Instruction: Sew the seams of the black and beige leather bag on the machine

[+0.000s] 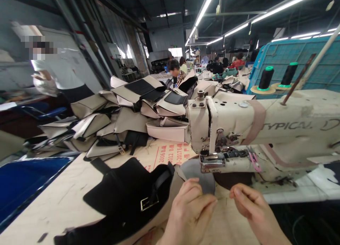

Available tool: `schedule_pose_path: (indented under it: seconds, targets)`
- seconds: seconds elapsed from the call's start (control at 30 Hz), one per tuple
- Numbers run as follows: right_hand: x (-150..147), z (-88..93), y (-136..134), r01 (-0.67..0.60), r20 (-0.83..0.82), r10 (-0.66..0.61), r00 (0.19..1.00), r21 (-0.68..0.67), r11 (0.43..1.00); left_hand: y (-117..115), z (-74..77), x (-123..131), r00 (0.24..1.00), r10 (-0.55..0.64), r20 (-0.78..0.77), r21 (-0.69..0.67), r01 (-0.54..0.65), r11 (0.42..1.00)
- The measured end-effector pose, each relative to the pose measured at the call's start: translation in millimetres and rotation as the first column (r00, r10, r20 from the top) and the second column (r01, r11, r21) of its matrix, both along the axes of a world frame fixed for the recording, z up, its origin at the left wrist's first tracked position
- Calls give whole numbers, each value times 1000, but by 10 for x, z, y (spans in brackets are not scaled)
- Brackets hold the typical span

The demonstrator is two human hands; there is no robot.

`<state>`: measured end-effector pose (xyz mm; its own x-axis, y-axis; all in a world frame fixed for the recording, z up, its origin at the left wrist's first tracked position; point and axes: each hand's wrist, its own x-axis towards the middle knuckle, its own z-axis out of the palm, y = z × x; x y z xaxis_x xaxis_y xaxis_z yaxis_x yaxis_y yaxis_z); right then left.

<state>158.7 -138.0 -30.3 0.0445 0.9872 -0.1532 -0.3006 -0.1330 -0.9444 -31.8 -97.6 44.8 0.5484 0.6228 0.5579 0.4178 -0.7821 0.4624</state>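
My left hand (190, 211) is at the bottom centre with its fingers curled together in a pinch, next to a grey rounded piece (198, 176) lying under the sewing machine's head. My right hand (252, 207) is just to its right, fingers also pinched, fingertips pointing at the left hand. What they pinch is too thin to make out, possibly a thread. A black and beige bag piece with a metal buckle (132, 195) lies on the table left of my left hand. The cream sewing machine (265, 131) stands directly behind both hands.
A heap of beige and black bag parts (127, 121) covers the table's far side. Two black thread cones (266, 78) stand behind the machine by a blue crate (305, 64). A blue surface (23, 181) lies at left. A person stands far left; others sit further back.
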Motion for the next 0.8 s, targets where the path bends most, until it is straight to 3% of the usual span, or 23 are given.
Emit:
schedule_pose_path:
  seconds: [0.17,0.23,0.3,0.37,0.47,0.63,0.73,0.8]
  targets:
    - [-1,88,-117,-27,28,27,999,6,1000,-85,-3,41,998,-13,-66,84,18,996]
    - [4,101,-119,127,-25,-127,992,-18,992,-146,15,45,998,60,-36,61,-58,996]
    - [18,70,-116,305,-71,-310,948,-78,949,-214,45,43,992,126,-6,5,-126,992]
    - [37,22,-130,364,-30,-369,929,-117,924,-274,75,36,986,164,7,-53,-163,985]
    - [54,3,-184,301,60,-297,953,-70,951,-330,102,33,982,188,0,-113,-187,976]
    - [-7,257,-254,157,202,-215,956,266,951,-356,123,62,979,200,-29,-139,-202,969]
    - [-67,416,-257,-12,402,-143,904,360,933,-344,111,80,980,194,-49,-142,-199,970]
    - [-43,418,-221,30,469,-207,859,357,933,-324,83,78,983,178,-50,-106,-183,977]
